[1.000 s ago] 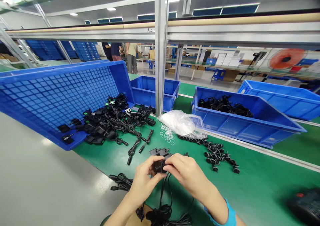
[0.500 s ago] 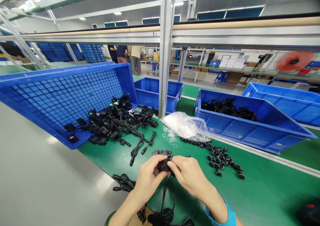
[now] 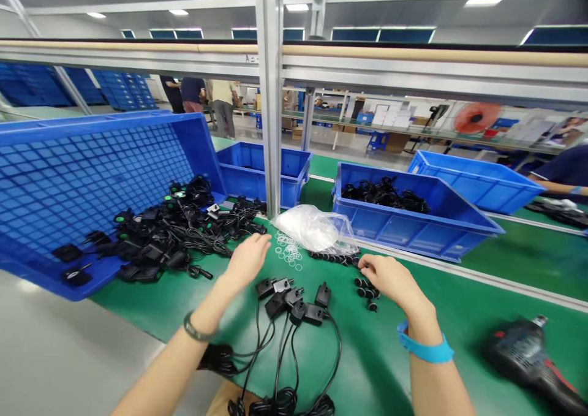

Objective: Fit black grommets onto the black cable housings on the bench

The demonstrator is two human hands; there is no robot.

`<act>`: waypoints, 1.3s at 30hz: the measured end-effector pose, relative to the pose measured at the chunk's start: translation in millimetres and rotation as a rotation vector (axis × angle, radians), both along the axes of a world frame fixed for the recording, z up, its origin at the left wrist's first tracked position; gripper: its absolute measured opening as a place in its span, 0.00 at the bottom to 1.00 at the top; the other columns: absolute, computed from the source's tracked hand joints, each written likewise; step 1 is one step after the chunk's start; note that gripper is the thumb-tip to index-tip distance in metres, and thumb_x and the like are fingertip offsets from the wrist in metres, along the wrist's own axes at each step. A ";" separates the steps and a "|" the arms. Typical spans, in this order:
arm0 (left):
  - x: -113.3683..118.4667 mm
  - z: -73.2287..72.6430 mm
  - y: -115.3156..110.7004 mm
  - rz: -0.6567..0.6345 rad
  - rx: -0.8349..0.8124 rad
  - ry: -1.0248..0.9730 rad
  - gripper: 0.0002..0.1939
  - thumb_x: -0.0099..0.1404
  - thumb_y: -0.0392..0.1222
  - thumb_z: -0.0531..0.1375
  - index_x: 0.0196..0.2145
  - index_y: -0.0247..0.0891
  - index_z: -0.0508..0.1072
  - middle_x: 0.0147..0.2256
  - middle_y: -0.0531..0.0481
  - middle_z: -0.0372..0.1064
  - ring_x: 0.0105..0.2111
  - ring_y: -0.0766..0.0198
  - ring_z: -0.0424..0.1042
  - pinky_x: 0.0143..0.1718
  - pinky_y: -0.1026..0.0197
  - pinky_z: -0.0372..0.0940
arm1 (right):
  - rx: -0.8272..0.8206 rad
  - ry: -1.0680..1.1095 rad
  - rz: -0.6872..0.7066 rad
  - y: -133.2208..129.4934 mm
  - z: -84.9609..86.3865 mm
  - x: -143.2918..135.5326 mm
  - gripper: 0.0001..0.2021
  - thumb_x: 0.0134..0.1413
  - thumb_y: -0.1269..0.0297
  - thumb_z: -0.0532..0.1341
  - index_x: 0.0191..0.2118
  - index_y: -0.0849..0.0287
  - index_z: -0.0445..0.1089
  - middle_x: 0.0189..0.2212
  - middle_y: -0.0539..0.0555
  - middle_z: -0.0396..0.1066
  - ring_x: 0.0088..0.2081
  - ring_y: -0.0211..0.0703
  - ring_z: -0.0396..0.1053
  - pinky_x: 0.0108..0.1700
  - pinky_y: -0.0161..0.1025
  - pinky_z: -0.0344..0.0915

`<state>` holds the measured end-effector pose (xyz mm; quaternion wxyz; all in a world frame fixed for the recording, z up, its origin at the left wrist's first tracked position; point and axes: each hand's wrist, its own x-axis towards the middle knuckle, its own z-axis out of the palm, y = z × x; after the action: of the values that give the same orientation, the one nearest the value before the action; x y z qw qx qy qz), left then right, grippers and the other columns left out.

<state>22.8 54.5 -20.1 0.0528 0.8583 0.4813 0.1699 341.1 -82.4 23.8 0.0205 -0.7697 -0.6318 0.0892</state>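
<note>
My left hand (image 3: 249, 258) is stretched forward over the green bench, fingers extended, between the heap of black cabled parts (image 3: 160, 238) and the scattered thin white rings (image 3: 288, 250). My right hand (image 3: 390, 279) reaches to the small black round parts fitted with white rings (image 3: 366, 292). Its fingers are bent together over them, and what lies between the fingertips is hidden. Between my hands several black box-shaped housings (image 3: 294, 302) rest in a cluster, their black cables (image 3: 278, 367) running toward me. Neither hand touches these housings.
A tilted blue crate (image 3: 114, 152) stands at left. Behind are a smaller blue bin (image 3: 243, 158), a bin of black parts (image 3: 413, 220) and a metal post (image 3: 270, 109). A clear plastic bag (image 3: 316, 229) lies mid-bench, a power screwdriver (image 3: 528, 355) at right. Another person's arm (image 3: 558, 186) shows far right.
Both hands have let go of the black housing and moved apart, left toward the rings and right toward the round parts. My view has turned right, bringing the screwdriver into fuller view.
</note>
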 end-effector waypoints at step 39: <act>-19.1 24.0 -101.3 -0.202 -0.535 -0.902 0.23 0.58 0.34 0.68 0.52 0.46 0.78 0.43 0.48 0.70 0.41 0.59 0.73 0.38 0.62 0.73 | 0.565 1.060 0.402 -16.4 -7.3 -128.2 0.08 0.63 0.64 0.61 0.43 0.56 0.77 0.33 0.53 0.76 0.29 0.39 0.73 0.28 0.35 0.70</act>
<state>3.7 -46.8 3.9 0.4876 0.6986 0.3525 0.3872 212.8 -98.8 16.5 0.5157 -0.4523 -0.6672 0.2903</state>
